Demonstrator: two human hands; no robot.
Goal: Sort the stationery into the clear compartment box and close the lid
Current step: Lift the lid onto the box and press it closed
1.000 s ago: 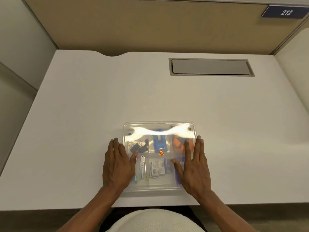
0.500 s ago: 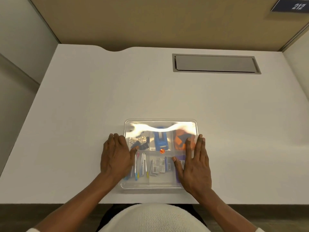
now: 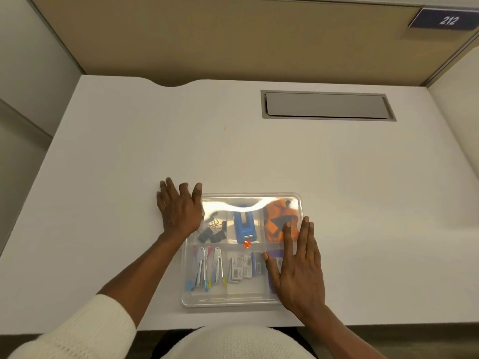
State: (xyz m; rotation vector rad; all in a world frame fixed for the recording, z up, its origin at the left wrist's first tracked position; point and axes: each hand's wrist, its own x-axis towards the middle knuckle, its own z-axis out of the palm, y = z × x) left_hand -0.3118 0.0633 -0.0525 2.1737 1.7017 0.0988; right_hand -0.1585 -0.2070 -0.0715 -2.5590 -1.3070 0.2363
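Hands (image 3: 179, 209) (image 3: 298, 268) flat, fingers spread, flank closed box (image 3: 233, 301) (desk (image 3: 129, 151) beyond bare).

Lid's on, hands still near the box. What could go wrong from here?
1. Only the right hand lies flat on the lid; the left hand is at the far left corner, so that side may not be seated.
2. The clear box sits near the desk front edge; a pull toward the body could tip it off.

"212" in white on dark blue sign (image 3: 445, 19), upper right partition.
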